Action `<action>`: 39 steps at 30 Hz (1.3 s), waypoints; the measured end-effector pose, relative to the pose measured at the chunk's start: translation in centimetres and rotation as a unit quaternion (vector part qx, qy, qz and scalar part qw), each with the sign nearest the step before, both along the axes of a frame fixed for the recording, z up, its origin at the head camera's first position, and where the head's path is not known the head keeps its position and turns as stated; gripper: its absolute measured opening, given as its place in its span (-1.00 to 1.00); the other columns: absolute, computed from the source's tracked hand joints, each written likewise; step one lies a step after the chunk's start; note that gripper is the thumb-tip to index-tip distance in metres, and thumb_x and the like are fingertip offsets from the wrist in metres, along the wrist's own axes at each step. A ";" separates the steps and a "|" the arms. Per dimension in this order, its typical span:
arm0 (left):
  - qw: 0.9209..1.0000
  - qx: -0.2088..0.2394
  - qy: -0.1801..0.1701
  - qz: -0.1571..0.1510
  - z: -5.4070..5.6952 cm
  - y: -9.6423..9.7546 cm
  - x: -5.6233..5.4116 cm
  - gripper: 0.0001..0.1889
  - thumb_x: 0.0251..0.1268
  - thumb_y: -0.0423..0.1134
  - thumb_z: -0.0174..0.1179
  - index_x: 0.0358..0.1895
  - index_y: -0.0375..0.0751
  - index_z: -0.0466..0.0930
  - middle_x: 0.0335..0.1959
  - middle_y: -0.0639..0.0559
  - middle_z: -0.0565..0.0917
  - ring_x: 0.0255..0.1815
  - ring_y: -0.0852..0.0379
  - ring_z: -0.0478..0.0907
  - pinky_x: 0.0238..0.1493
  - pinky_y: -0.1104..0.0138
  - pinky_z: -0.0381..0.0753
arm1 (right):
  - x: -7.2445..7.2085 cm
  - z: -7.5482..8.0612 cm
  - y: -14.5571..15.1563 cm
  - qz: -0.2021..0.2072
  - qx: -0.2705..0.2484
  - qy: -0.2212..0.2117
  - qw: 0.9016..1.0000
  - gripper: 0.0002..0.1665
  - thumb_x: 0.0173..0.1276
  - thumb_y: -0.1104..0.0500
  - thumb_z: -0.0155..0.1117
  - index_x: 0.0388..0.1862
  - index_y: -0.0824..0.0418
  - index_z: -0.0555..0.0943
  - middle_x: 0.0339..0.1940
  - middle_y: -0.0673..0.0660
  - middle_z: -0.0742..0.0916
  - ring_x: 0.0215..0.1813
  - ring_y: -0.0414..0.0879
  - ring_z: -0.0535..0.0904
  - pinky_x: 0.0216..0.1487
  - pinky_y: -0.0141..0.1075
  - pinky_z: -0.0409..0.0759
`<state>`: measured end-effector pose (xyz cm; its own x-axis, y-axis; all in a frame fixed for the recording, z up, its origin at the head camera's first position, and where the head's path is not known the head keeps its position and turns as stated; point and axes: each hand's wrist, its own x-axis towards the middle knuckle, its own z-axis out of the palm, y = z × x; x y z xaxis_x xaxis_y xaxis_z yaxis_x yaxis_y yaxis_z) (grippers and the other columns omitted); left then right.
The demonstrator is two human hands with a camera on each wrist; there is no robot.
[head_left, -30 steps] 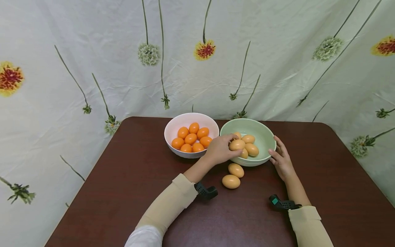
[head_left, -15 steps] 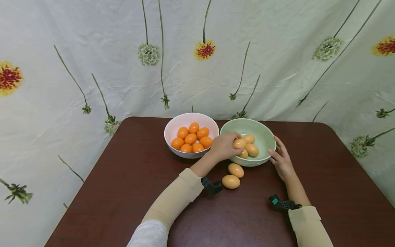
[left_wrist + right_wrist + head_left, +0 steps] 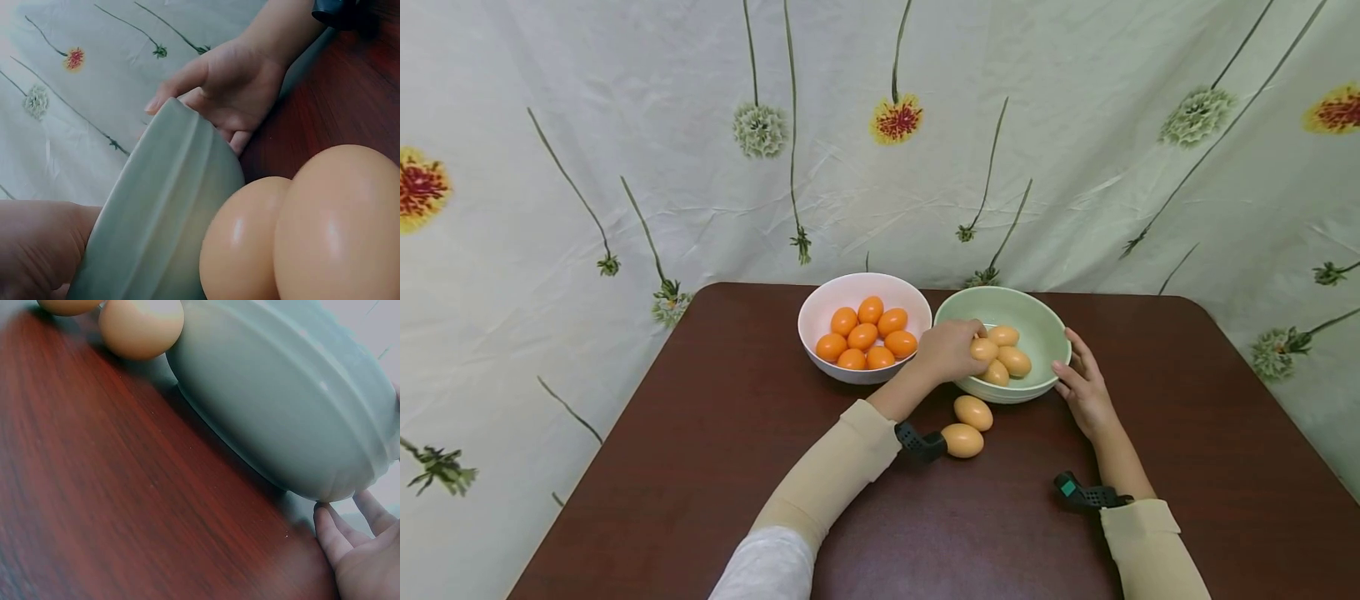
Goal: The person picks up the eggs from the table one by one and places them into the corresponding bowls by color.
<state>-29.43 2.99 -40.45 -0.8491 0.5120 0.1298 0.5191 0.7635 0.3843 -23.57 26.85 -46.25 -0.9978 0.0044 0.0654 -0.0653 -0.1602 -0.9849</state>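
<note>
My left hand (image 3: 950, 350) reaches over the near left rim of the green bowl (image 3: 1045, 333) and holds a light brown egg (image 3: 984, 350) between its fingers, down among the other brown eggs (image 3: 1014, 362) inside. Its fingertips are partly hidden. My right hand (image 3: 1086, 392) grips the bowl's right side, thumb at the rim; the right wrist view has its fingers (image 3: 334, 534) against the bowl's outer wall (image 3: 269, 406). Two more brown eggs lie on the table just in front of the bowl, the farther egg (image 3: 973, 413) beside the nearer egg (image 3: 964, 441).
A pink bowl (image 3: 820, 312) with several orange eggs (image 3: 862, 337) stands right beside the green bowl, on its left. Both are near the back edge of the dark wooden table (image 3: 737, 392). Behind it hangs a flowered cloth (image 3: 1075, 125).
My left hand has moved slightly right and down, lowering its egg from above the others into the green bowl. An egg there has shifted slightly. My right hand has stayed in place.
</note>
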 end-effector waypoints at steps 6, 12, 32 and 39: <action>0.998 -0.063 -0.028 -0.011 0.4 0.5 -0.6 -0.62 0.10 -0.02 0.29 0.01 0.02 0.60 -0.20 0.17 0.64 -0.29 0.19 0.51 -0.32 0.33 0.48 | -0.1 0.0 -0.1 -0.002 -0.001 -0.001 1.000 -0.24 0.50 0.22 0.06 0.58 -0.06 0.05 0.44 0.19 0.13 0.27 -0.05 0.28 0.02 -0.46 0.49; 0.994 -0.083 -0.051 -0.054 0.4 1.0 -1.3 -0.65 0.16 -0.02 0.28 0.01 0.00 0.65 -0.34 0.19 0.61 -0.35 0.21 0.48 -0.35 0.43 0.41 | -0.2 0.2 -0.1 0.000 -0.005 -0.001 1.000 -0.24 0.50 0.22 0.06 0.58 -0.07 0.05 0.44 0.18 0.13 0.28 -0.04 0.27 0.03 -0.45 0.49; 0.976 -0.161 -0.121 -0.089 1.1 1.7 -1.9 -0.75 0.24 -0.07 0.28 -0.02 0.13 0.65 -0.17 0.23 0.63 -0.20 0.25 0.50 -0.20 0.35 0.44 | 0.0 0.0 0.0 0.000 -0.005 0.000 1.000 -0.25 0.50 0.23 0.05 0.58 -0.07 0.06 0.40 0.13 0.17 0.27 -0.07 0.26 0.02 -0.45 0.49; 0.975 -0.150 -0.122 -0.107 0.9 1.7 -1.9 -0.72 0.26 -0.06 0.28 0.03 0.11 0.64 -0.03 0.19 0.64 -0.09 0.25 0.52 -0.14 0.36 0.46 | 0.0 0.1 0.0 -0.001 -0.006 -0.003 1.000 -0.24 0.50 0.23 0.06 0.58 -0.07 0.06 0.42 0.15 0.16 0.28 -0.07 0.26 0.02 -0.45 0.49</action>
